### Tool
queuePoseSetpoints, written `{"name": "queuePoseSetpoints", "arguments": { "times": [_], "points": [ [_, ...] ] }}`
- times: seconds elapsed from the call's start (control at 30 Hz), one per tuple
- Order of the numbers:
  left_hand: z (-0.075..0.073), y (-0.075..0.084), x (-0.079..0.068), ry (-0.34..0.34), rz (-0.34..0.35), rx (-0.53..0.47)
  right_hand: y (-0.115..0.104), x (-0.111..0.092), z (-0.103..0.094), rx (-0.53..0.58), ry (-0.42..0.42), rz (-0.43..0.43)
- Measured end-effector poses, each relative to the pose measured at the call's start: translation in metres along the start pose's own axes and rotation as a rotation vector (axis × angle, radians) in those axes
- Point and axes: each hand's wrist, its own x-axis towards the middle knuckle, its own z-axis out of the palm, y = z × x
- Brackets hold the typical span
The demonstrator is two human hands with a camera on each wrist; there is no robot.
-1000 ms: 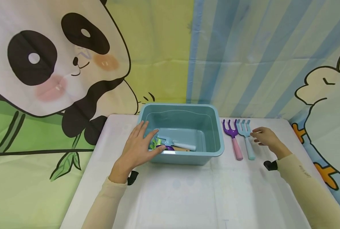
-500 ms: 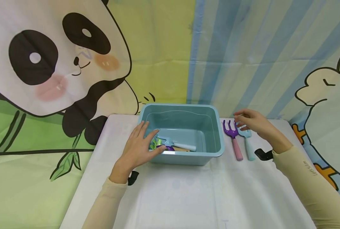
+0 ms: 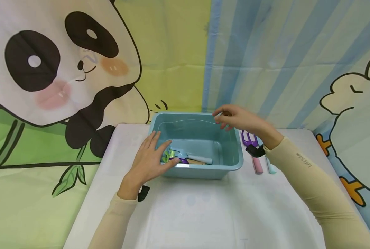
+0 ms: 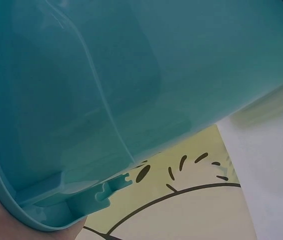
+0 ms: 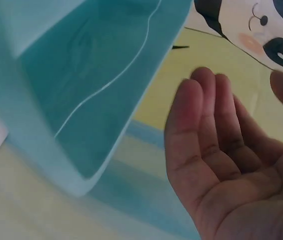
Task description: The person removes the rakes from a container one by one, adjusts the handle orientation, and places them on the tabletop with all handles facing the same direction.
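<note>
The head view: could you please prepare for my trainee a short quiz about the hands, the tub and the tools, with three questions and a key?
1. True or false: the right hand holds nothing.

2. Choose one. Where is the left hand?
a) on the far rim of the tub
b) at the tub's near-left corner
c) on the table, right of the tub

3. Which two colours are the handles lying on the table, right of the tub?

Key: 1. True. 2. b. 3. Pink and pale blue-green.
</note>
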Motion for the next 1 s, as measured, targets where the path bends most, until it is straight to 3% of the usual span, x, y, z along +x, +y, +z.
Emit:
{"name": "queuePoseSetpoints", "arguments": {
  "times": [0.2, 0.47, 0.8, 1.0],
  "points": [
    [-0.002, -0.001, -0.001, -0.008, 0.0, 0.002, -0.003, 0.048, 0.029, -0.07, -0.19, 0.007],
    [0.001, -0.001, 0.001, 0.019, 0.024, 0.019, 0.014, 0.094, 0.061, -0.097, -0.243, 0.06],
    [0.001, -0.002, 0.001, 0.024, 0.026, 0.017, 0.054, 0.117, 0.085, -0.207, -0.311, 0.177],
    [0.001, -0.002, 0.0, 0.031, 0.025, 0.006, 0.063, 0.121, 0.1, -0.298, -0.448, 0.203]
  ]
}}
